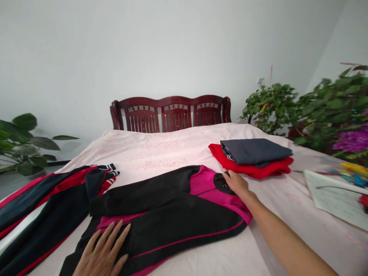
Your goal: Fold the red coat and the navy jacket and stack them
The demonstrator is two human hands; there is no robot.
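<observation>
left hand (102, 249) open, flat on jacket (169, 226); right hand (236, 183) at collar (222, 183), grip unclear; risk: rumpled sleeve (138, 201) from hasty tug.

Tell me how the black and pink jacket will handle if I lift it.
The jacket will probably flop, judging by its soft folded sleeve. Its thin-looking cloth suggests it is light, and it may slide on the smooth bedsheet.

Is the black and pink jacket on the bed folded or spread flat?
Partly folded: the black and pink jacket lies flat with a sleeve laid across its body, between the left hand and right hand.
</observation>
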